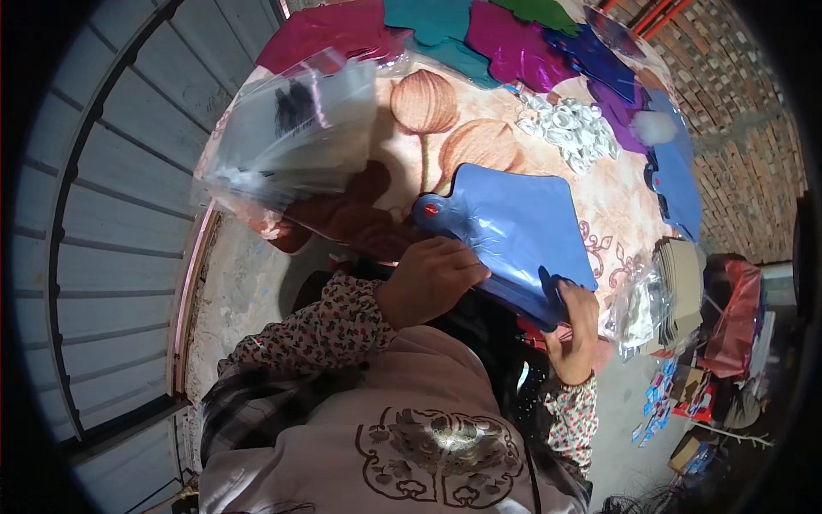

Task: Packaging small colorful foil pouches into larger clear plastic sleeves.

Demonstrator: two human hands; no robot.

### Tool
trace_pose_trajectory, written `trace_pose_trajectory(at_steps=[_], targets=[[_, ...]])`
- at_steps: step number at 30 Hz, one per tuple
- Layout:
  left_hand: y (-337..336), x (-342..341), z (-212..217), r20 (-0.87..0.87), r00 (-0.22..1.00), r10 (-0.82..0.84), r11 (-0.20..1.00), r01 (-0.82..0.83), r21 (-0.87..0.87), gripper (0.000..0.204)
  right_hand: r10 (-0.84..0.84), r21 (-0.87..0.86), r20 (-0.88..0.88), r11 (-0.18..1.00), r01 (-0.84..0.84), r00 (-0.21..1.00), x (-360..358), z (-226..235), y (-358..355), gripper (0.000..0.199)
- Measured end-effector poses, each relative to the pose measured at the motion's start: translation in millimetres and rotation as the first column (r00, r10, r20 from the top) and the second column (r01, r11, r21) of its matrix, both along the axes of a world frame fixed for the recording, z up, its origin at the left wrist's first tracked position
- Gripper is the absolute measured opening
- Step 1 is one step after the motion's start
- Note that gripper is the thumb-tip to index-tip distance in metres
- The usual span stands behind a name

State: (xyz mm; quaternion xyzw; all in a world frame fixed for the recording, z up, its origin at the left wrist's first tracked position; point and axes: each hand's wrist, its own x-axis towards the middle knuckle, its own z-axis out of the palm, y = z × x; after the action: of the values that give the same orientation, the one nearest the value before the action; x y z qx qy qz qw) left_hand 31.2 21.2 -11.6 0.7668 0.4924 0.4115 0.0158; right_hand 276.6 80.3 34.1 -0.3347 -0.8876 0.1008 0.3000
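A flat, shiny blue plastic pouch [514, 214] with a rounded tab and a red mark at its left corner lies at the table's near edge. My left hand [437, 278] is closed on its near left edge, fingertips pressed together. With thumb and fingers, my right hand [575, 325] grips the near right corner, where the plastic bends down over the edge. Patterned sleeves cover both my forearms. What lies under the near edge of the pouch is partly hidden by my hands.
A stack of clear plastic bags [300, 137] sits at the left of the flowered tablecloth [394, 154]. Small white pieces [569, 133] are heaped at the right. Shiny coloured sheets [522, 51] line the far side. Cardboard pieces [679, 287] stand near the right edge.
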Motion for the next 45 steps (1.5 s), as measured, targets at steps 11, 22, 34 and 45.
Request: trace_pose_trajectory(at_steps=[11,22,34,45], targets=[[30.1,-38.3,42.3,0.348,0.909,0.23,0.797,0.029,-0.603,0.024,-0.307,-0.39,0.022,0.874,0.291,0.951,-11.1,-25.5,28.5,0.028],[-14.8,-54.8,11.8,0.443,0.804,0.396,0.879,-0.194,-0.435,0.031,-0.218,-0.166,-0.008,0.963,0.214,0.976,-58.9,-23.7,11.1,0.022],[-26.9,-44.5,26.8,0.499,0.643,0.581,0.695,-0.073,-0.715,0.022,-0.351,-0.042,0.075,0.934,0.354,0.933,-59.5,-28.5,12.8,0.022],[-41.4,11.2,5.0,-0.016,0.997,0.076,0.997,-0.076,0.004,0.039,-0.331,0.035,0.169,0.944,0.329,0.929,-59.1,-33.3,14.6,0.022]])
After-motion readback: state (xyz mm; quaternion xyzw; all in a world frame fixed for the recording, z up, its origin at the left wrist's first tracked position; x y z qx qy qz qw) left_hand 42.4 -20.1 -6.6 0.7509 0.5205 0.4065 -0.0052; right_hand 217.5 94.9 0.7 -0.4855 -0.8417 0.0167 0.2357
